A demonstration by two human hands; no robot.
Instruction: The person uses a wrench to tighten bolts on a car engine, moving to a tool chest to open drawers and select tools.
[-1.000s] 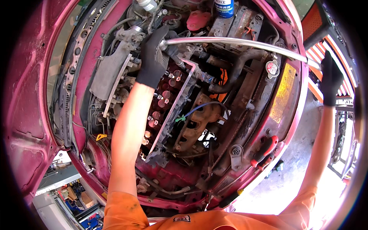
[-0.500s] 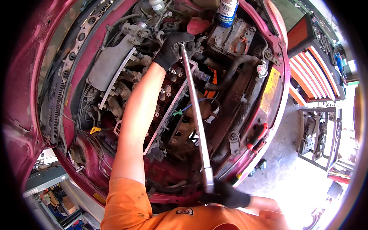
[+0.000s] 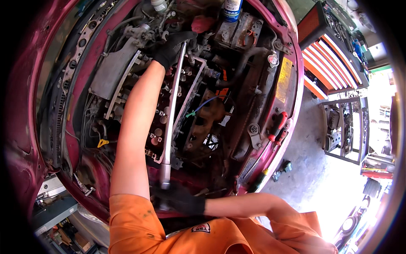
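A long silver socket wrench bar (image 3: 172,112) lies lengthwise over the open cylinder head (image 3: 158,132) of a car engine. My left hand (image 3: 172,48), in a black glove, is closed round its far end, where a dark socket extension (image 3: 191,58) points down toward the head's far end. At the bar's near end, close to my body, my black-gloved right hand (image 3: 184,199) is wrapped round the grip. That hand is partly blurred, and its fingers are partly hidden. The fastener under the extension cannot be made out.
A battery (image 3: 239,31) with a spray can (image 3: 232,10) stands at the far right of the bay. Red-handled screwdrivers (image 3: 278,127) rest on the front edge. An orange tool cabinet (image 3: 330,63) and a metal rack (image 3: 347,127) stand to the right.
The bar's near end has swung left with my right hand, so it now crosses the cylinder head. My left hand stays at the far end. The whole view has shifted somewhat.
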